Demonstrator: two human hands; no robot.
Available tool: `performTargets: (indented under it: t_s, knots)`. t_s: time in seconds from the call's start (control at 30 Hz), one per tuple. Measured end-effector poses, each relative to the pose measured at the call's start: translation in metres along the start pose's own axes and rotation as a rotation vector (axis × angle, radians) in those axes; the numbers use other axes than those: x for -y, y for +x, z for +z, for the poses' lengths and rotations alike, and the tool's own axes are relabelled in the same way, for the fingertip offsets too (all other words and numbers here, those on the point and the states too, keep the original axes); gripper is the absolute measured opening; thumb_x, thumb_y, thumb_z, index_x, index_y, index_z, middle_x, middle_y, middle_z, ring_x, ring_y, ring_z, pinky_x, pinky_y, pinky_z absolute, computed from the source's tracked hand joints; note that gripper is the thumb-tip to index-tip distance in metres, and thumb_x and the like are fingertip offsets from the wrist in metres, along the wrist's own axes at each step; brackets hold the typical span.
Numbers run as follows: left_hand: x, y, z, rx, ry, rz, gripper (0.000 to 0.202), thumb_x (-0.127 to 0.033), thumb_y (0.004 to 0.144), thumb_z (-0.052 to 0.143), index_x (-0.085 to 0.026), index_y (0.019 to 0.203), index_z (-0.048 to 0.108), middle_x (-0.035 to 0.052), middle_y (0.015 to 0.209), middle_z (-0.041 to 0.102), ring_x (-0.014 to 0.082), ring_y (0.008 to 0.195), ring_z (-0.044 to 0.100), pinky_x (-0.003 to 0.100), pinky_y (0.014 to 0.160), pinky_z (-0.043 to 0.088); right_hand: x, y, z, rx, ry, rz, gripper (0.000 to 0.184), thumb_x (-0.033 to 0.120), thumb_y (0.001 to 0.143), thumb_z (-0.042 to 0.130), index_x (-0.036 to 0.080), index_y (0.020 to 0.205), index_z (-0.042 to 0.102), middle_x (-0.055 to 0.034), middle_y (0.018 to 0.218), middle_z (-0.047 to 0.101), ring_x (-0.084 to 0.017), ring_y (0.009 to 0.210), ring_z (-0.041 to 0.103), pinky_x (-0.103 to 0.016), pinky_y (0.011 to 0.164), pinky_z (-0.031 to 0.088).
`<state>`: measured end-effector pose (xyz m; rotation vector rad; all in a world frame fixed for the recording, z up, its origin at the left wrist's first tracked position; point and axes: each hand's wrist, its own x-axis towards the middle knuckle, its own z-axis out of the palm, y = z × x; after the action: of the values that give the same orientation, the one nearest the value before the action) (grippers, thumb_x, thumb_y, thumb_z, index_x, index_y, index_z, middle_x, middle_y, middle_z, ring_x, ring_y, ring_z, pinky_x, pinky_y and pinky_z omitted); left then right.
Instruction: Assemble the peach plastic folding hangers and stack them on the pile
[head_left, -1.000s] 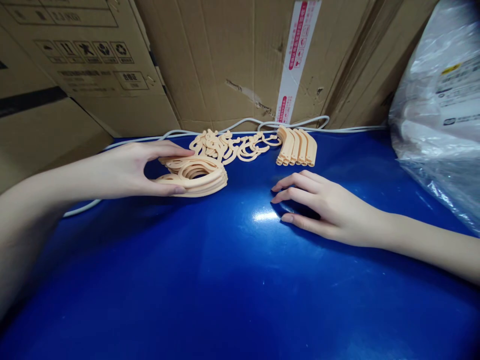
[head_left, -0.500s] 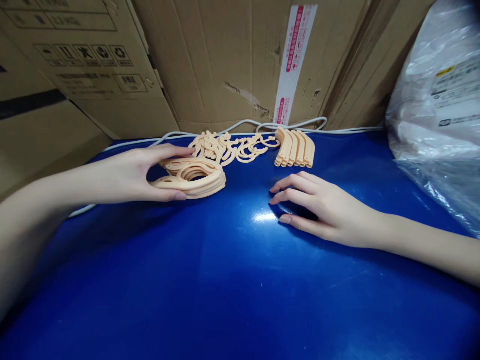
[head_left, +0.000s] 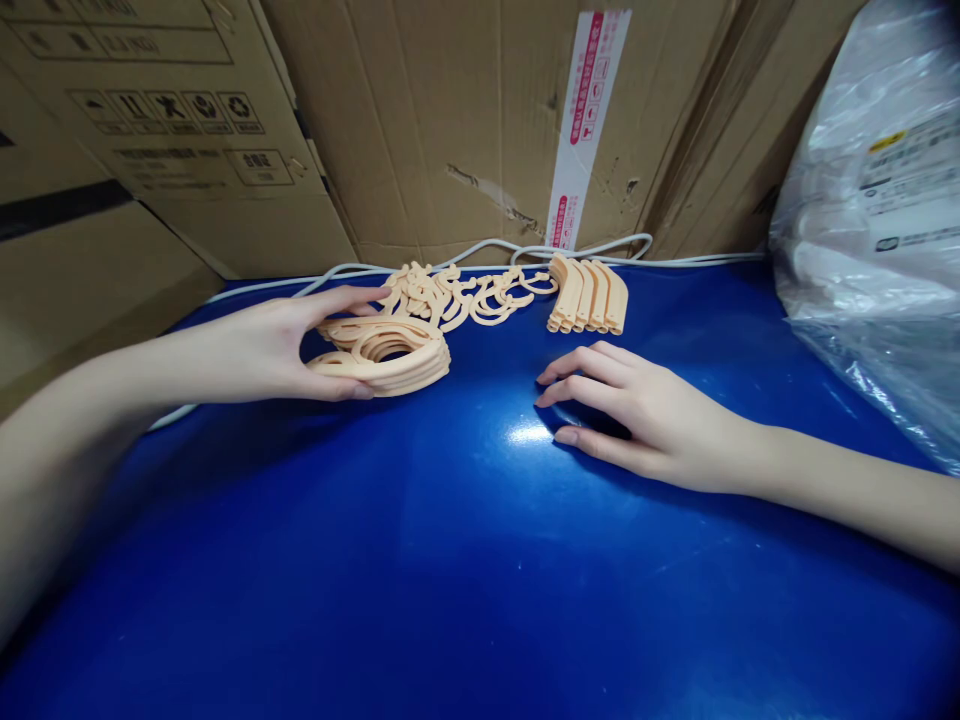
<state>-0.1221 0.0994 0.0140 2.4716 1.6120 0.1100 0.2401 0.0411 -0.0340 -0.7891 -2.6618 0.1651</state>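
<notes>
My left hand (head_left: 277,340) reaches round a neat stack of beige, loop-shaped plastic pieces (head_left: 412,372) on the blue tabletop. Its thumb lies along the near side of the stack and its fingers pass over the far side, the index finger a little raised. Empty and loosely curled, my right hand (head_left: 630,415) rests on the tabletop with thumb and fingers apart. Just beyond it stands a row of curved beige tube-like arms (head_left: 589,295). Behind the stack lies a loose heap of beige hook-shaped pieces (head_left: 424,292), with more hooks (head_left: 499,298) to its right.
A blue glossy tabletop (head_left: 465,560) spreads under both hands. Cardboard boxes (head_left: 450,120) wall off the back and left. A white cable (head_left: 487,245) runs along the back edge. At the right sits a clear plastic bag (head_left: 847,220) with white contents.
Hardly anything differs. The left index finger is slightly higher; the stack stays in place, and the right hand keeps its pose.
</notes>
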Motion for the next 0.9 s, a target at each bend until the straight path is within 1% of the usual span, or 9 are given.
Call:
performTargets:
  t_s: [0.13,0.3,0.43,0.6,0.7,0.9]
  knots:
    - [-0.0012,0.0003,0.0001,0.004,0.006,-0.017,0.105,-0.074,0.064,0.067,-0.034,0.155,0.030,0.0022,0.149,0.052,0.0304,0.132,0.054,0.041,0.113,0.040,-0.0003,-0.0006,-0.0001,0.002,0.004,0.000,0.025,0.034,0.099,0.051,0.017,0.114,0.063,-0.0132,0.122,0.061,-0.024,0.110,0.057,-0.040,0.096,0.045]
    - [-0.0010,0.0001,0.0010,-0.006,0.004,-0.001,0.104,-0.073,0.066,0.067,-0.032,0.155,0.031,0.0032,0.151,0.050,0.0305,0.132,0.053,0.041,0.114,0.039,-0.0010,-0.0012,0.0005,-0.001,0.004,-0.004,0.026,0.034,0.100,0.051,0.016,0.114,0.063,-0.0125,0.122,0.061,-0.023,0.109,0.056,-0.040,0.096,0.045]
    - [0.0004,0.0012,0.0016,-0.010,-0.006,0.005,0.105,-0.074,0.065,0.068,-0.033,0.154,0.032,0.0024,0.151,0.051,0.0306,0.132,0.053,0.042,0.114,0.039,-0.0012,-0.0013,0.0005,-0.001,0.005,-0.001,0.026,0.035,0.100,0.049,0.017,0.114,0.062,-0.0124,0.121,0.061,-0.023,0.109,0.056,-0.041,0.096,0.046]
    - [-0.0008,0.0017,0.0009,0.005,-0.008,0.008,0.102,-0.071,0.068,0.068,-0.033,0.155,0.030,0.0025,0.152,0.049,0.0302,0.134,0.052,0.043,0.116,0.037,-0.0007,-0.0015,0.0000,-0.004,0.004,0.006,0.025,0.035,0.100,0.050,0.018,0.114,0.062,-0.0129,0.121,0.062,-0.024,0.109,0.057,-0.042,0.096,0.047]
    - [-0.0014,0.0017,0.0013,-0.002,-0.008,0.002,0.102,-0.072,0.067,0.068,-0.035,0.154,0.031,0.0016,0.150,0.052,0.0305,0.132,0.053,0.045,0.116,0.037,-0.0006,-0.0017,0.0000,-0.009,0.013,0.009,0.025,0.035,0.099,0.051,0.018,0.114,0.063,-0.0128,0.121,0.062,-0.024,0.109,0.057,-0.043,0.095,0.047]
    - [-0.0007,0.0023,0.0025,-0.007,-0.020,0.007,0.105,-0.073,0.065,0.068,-0.032,0.155,0.032,0.0046,0.151,0.050,0.0317,0.134,0.051,0.046,0.118,0.034,-0.0013,-0.0023,0.0001,-0.013,0.011,0.008,0.025,0.034,0.099,0.051,0.019,0.114,0.063,-0.0127,0.121,0.063,-0.024,0.109,0.058,-0.042,0.095,0.047]
